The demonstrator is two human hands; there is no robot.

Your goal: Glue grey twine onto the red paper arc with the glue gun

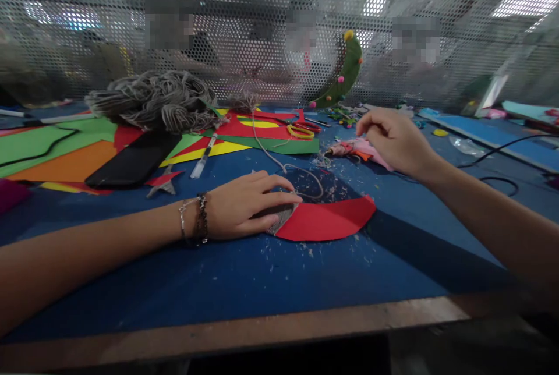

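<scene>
My left hand [248, 203] lies on the blue table, its fingers stretched over the left end of a red paper crescent [329, 220]. Grey yarn [285, 216] covers that end, partly hidden under my fingers. A loose strand [321, 184] loops on the table just beyond them. My right hand [395, 139] is raised to the right of the crescent, with fingers curled; whatever they may hold is hidden. Close to it lies a pink, cloth-like bundle [360, 149] with an orange part.
Behind my left hand are a grey yarn hank [159, 100], a black phone [133, 159], a capped pen [204, 156], a small star [165, 181] and coloured paper [82, 156]. Yellow-handled scissors [301, 130] lie farther back. A green crescent [345, 72] with pompoms stands against the perforated screen [244, 25].
</scene>
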